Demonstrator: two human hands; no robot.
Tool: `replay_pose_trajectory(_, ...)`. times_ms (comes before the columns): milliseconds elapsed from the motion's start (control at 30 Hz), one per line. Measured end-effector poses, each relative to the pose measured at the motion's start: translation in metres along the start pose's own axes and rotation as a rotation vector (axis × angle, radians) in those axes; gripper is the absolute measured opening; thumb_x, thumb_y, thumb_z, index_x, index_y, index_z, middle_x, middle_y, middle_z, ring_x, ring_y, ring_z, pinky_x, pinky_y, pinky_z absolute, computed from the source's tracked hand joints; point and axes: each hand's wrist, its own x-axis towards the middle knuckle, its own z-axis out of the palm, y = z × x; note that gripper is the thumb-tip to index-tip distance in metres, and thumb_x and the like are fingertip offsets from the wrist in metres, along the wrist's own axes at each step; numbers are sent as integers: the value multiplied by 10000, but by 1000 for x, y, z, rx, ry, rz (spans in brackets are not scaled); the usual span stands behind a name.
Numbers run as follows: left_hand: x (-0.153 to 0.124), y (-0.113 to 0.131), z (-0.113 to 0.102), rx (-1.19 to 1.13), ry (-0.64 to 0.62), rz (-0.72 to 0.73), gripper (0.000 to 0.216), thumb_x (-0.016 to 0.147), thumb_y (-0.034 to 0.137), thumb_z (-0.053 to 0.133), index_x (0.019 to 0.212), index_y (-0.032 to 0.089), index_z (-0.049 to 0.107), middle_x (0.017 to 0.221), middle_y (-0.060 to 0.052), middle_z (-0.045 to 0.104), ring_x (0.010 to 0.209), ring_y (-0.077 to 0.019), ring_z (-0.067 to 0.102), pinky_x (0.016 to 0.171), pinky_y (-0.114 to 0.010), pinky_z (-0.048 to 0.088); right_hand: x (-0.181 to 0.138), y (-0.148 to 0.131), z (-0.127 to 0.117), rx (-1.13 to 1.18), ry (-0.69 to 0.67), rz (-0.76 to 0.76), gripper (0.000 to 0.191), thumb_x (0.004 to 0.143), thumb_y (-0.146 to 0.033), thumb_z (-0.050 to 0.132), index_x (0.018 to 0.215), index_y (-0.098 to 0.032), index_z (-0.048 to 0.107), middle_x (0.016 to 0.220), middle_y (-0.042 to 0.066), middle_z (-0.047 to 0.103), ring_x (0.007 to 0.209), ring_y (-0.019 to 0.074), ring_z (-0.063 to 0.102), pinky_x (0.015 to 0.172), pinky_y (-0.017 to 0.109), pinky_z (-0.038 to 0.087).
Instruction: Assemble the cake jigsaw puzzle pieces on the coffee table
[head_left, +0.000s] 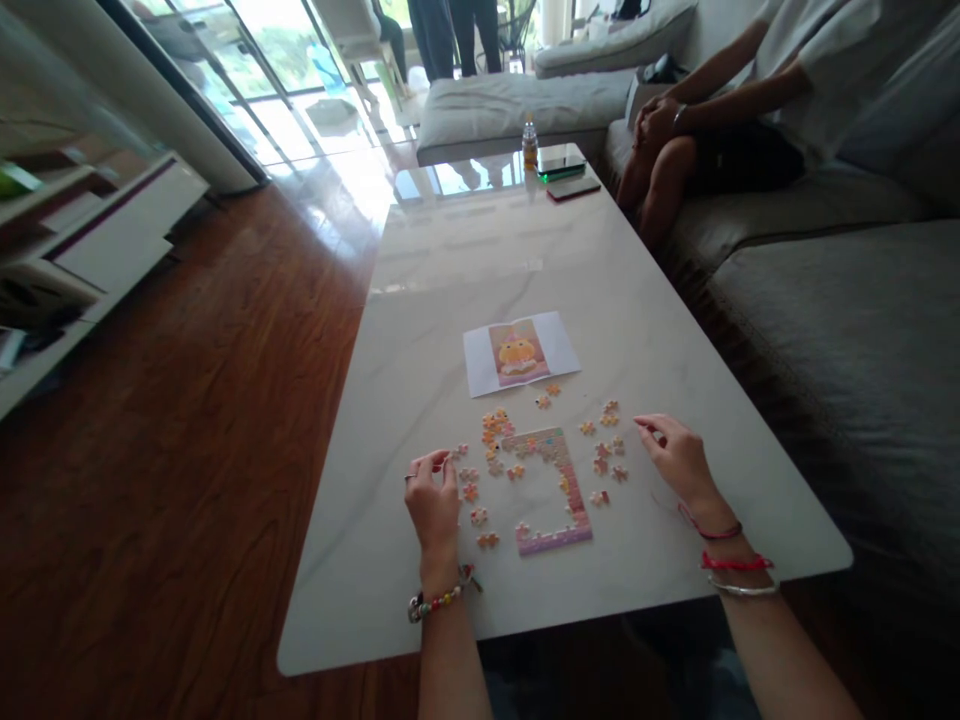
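The left hand (433,497) and the right hand (677,458) reach over the near end of the desk (420,370) in my head view, both with fingers curled in. I read each as a pinch, but at this size I cannot tell whether either has a piece between thumb and finger.

The one container I can make out on the desk is a small bottle (529,147) at the far end, upright; its lower part looks orange, though I can't say whether that is drink or label.

I see the left hand knuckles up, fingertips at the upper end of a column of loose pieces (478,516). The right hand comes in from the side, thumb and forefinger pointing inward, just beside the loose pieces on the right (601,460).

Counting: one partly built puzzle (576,500) lies between the hands, joined along top, right and bottom, its left side open. I count one orange joined cluster (493,425) at its upper left, one piece (516,472) within the frame, two pieces (553,389) below one printed sheet (519,352), and two flat devices (574,188) near the bottle. One person (750,110) sits on the sofa (847,290).
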Motion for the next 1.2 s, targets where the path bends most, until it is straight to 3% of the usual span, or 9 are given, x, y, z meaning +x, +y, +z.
replay_pose_trajectory(133,-4,8,3,-15,29,-9,164,740,272,487,811,178,601,779,-29,563,688,-142,523,619,-267,408,-14,-2,11,33,-126,-71,233,764,-210,473,963,-183,592,950,69,602,853,185,567,778,326,456)
replay_pose_trajectory(267,-10,27,10,-43,68,-20,173,749,264,476,826,175,603,775,-28,559,690,-135,515,604,-252,399,-21,-3,18,8,-124,-67,291,750,-185,490,1032,-192,562,1006,85,550,921,204,542,804,345,452)
replay_pose_trajectory(433,-13,45,19,-84,62,38,156,752,237,472,806,167,600,775,-27,555,689,-129,513,601,-241,404,-19,-3,20,-6,-135,-52,220,756,-157,469,940,-195,584,940,82,539,876,200,544,758,338,461)
replay_pose_trajectory(600,-16,44,20,-77,-132,180,140,742,265,515,826,190,598,812,-27,557,743,-145,524,688,-275,432,-19,1,17,55,-163,-35,136,746,-158,482,848,-174,571,817,53,561,730,169,549,691,306,460)
replay_pose_trajectory(733,-26,36,18,19,-299,287,159,702,291,577,842,220,610,910,-41,552,915,-190,486,834,-335,401,-21,2,19,45,-154,-32,264,748,-187,486,1003,-174,550,833,53,555,735,173,550,708,311,453)
replay_pose_trajectory(1000,-34,32,13,174,-295,185,103,716,276,568,789,258,638,997,-30,541,1035,-218,411,879,-379,334,-19,3,20,18,-171,-18,145,719,-235,505,821,-172,587,821,53,541,723,172,548,701,305,446)
replay_pose_trajectory(1200,-33,46,11,135,-346,197,199,712,309,570,904,283,614,1094,-28,496,1074,-226,376,870,-383,322,-13,-11,10,9,-220,49,120,675,-253,543,756,-173,584,728,25,589,636,149,554,629,277,438)
